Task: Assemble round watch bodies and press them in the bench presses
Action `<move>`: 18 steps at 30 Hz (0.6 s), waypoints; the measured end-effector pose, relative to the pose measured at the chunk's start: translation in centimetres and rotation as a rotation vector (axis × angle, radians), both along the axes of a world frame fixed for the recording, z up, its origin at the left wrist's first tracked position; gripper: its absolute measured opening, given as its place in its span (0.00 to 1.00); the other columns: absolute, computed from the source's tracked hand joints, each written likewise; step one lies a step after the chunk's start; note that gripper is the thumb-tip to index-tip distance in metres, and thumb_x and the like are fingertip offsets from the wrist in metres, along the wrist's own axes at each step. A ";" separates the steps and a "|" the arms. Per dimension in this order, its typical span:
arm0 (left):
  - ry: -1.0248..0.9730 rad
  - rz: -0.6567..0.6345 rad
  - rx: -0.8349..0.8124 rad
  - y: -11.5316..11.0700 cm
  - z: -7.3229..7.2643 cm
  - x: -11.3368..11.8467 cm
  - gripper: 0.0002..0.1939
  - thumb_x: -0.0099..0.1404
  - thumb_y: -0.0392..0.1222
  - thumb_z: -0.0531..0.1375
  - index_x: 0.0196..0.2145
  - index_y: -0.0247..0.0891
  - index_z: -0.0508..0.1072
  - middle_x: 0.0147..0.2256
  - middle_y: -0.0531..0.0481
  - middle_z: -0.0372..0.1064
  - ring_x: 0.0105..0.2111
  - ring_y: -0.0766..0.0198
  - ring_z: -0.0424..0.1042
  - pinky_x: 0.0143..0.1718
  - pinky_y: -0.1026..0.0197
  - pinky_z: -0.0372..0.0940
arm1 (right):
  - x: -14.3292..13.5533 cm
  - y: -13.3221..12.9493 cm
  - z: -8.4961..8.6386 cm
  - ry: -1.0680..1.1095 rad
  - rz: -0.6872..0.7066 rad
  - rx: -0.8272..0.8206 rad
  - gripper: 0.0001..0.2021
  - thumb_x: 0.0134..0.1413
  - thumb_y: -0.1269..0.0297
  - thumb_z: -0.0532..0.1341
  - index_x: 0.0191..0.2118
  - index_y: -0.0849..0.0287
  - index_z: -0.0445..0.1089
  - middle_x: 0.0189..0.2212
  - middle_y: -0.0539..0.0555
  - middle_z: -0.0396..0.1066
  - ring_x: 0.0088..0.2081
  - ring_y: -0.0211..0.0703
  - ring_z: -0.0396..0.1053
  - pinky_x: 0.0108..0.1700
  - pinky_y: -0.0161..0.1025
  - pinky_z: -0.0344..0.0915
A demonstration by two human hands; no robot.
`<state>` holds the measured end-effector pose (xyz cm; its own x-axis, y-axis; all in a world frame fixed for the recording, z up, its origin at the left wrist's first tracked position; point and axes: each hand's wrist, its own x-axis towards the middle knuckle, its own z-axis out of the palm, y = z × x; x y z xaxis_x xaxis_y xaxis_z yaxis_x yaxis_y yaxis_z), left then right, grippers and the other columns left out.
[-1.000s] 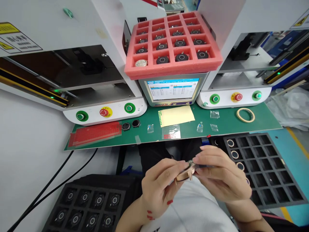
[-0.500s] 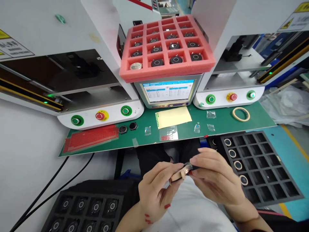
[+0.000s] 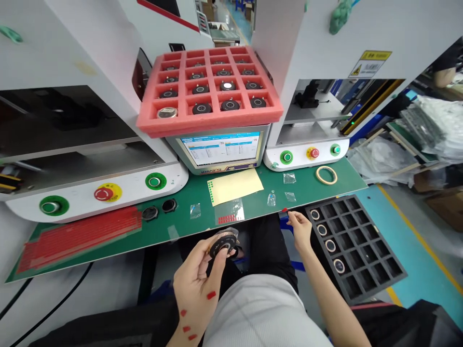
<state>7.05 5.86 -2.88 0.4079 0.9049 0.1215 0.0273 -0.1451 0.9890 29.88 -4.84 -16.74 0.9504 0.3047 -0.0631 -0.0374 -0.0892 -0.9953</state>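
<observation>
A round, black-faced watch body with a gold-coloured rim (image 3: 221, 244) was in the person's left hand (image 3: 195, 277), above the lap and just off the near edge of the table. The left thumb lay across the black face and the fingers curled behind the piece, gripping it firmly. A clear, crinkled film (image 3: 231, 232) stood out from its upper edge. Small red rectangular stickers (image 3: 211, 295) dotted the back of that hand and the wrist.

The right hand (image 3: 301, 230) was well apart from the watch body, its thumb and fingertips drawn near each other at the table edge. Just beside them lay a small red tab (image 3: 284, 209); whether the fingers touched or pinched anything could not be told.

On the green tabletop (image 3: 307, 193) lay a clear sheet with a row of red stickers (image 3: 229, 212), partly under a cream paper sheet with green dots (image 3: 235, 187). To the left were two round dark watch cases (image 3: 150, 213) and a sheet of red strips (image 3: 83, 236); to the right, a beige tape ring (image 3: 326, 182).

Beside the right forearm, a black compartment tray (image 3: 356, 241) held four gold-rimmed watch pieces (image 3: 330, 246) in its left column. Behind the table, a pink foam tray (image 3: 210, 127) of mostly black discs sat above a grey-framed monitor (image 3: 222, 149).
</observation>
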 end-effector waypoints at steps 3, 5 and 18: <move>-0.011 -0.014 -0.038 -0.2 0.3 0.7 0.08 0.63 0.37 0.63 0.41 0.37 0.77 0.36 0.51 0.75 0.30 0.67 0.76 0.37 0.65 0.76 | 0.5 0.1 -1.7 0.103 -0.030 -0.003 0.16 0.46 0.53 0.68 0.26 0.63 0.70 0.18 0.46 0.68 0.20 0.33 0.66 0.26 0.33 0.67; -0.032 -0.010 -0.066 -0.3 0.4 1.0 0.07 0.63 0.37 0.62 0.40 0.38 0.77 0.35 0.52 0.75 0.30 0.69 0.75 0.37 0.67 0.75 | 0.6 0.5 -2.3 0.144 -0.051 0.003 0.16 0.47 0.54 0.69 0.27 0.63 0.70 0.20 0.46 0.70 0.22 0.33 0.69 0.28 0.34 0.69; -0.043 0.014 -0.079 0.6 0.4 1.4 0.07 0.66 0.39 0.60 0.39 0.34 0.74 0.36 0.48 0.74 0.32 0.64 0.77 0.37 0.62 0.75 | -2.7 1.0 3.5 -0.091 -0.035 -0.025 0.14 0.44 0.56 0.70 0.31 0.61 0.70 0.26 0.50 0.71 0.27 0.36 0.68 0.32 0.35 0.67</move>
